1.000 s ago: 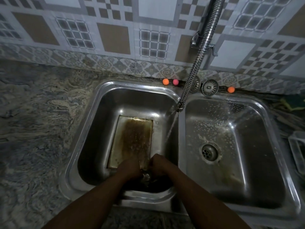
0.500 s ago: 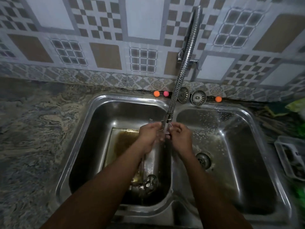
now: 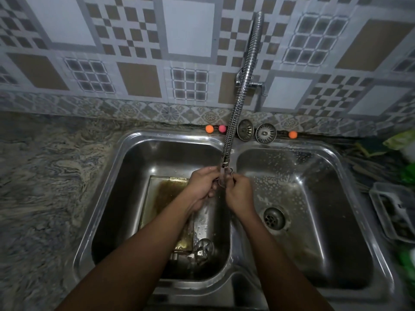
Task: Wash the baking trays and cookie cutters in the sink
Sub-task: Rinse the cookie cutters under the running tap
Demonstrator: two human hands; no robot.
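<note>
Under the tip of the hose tap (image 3: 243,86), the left hand (image 3: 203,187) and the right hand (image 3: 239,194) met with fingers curled, pinching one thin metal cookie cutter (image 3: 228,170) between them. The left hand gripped its left side and the right hand its right side, and the water stream ran down past it. The pair sat over the right edge of the left basin (image 3: 134,176), beside the divider of the sink (image 3: 233,274).

Below them one baking tray (image 3: 166,196), stained brown, lay flat on the left basin's floor with its near end hidden by the left forearm. A second cutter (image 3: 203,246), round and shiny, lay by the tray's near right corner, close to the basin's right wall.

The sink had two basins. The right basin (image 3: 325,198) showed its drain (image 3: 274,218) and flecks of foam on floor and walls, with broad room around the drain. On the back ledge stood two strainers (image 3: 245,129), side by side, and three small balls (image 3: 209,129), two orange and one pink.

The marbled bench (image 3: 45,176) spread wide to the left. At the right edge a pale plastic container (image 3: 393,212) sat just beside the sink's rim, with blurred green things near it.
</note>
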